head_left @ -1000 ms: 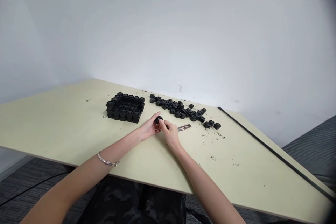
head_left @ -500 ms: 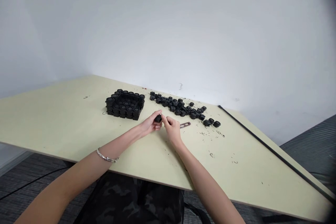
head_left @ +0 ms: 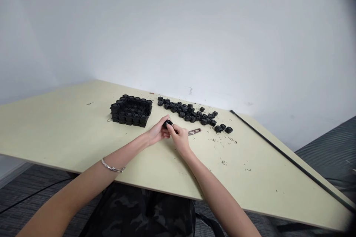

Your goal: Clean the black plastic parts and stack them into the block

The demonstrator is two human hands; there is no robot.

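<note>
My left hand point(head_left: 158, 131) is closed round a small round black plastic cap point(head_left: 167, 123), held up over the table. My right hand point(head_left: 179, 137) meets it from the right, its thumb against the cap. Those fingers are curled round a slim tool, mostly hidden by the hand. A brownish slotted end, like the tail of thread snips point(head_left: 195, 132), shows just beyond the right hand; whether it belongs to the held tool I cannot tell. Behind the left hand stands a square block of stacked black caps point(head_left: 132, 113), its middle lower than its sides.
Loose black caps point(head_left: 191, 114) lie scattered along the back of the pale table point(head_left: 69, 129). Black shavings point(head_left: 224, 163) dot the surface at right. A long black rod point(head_left: 267, 142) runs along the right side. A white wall rises behind.
The right thumb and fingers have moved slightly left, over the cap. The cap looks turned in the left hand, its round face showing more. The view has shifted a little.
</note>
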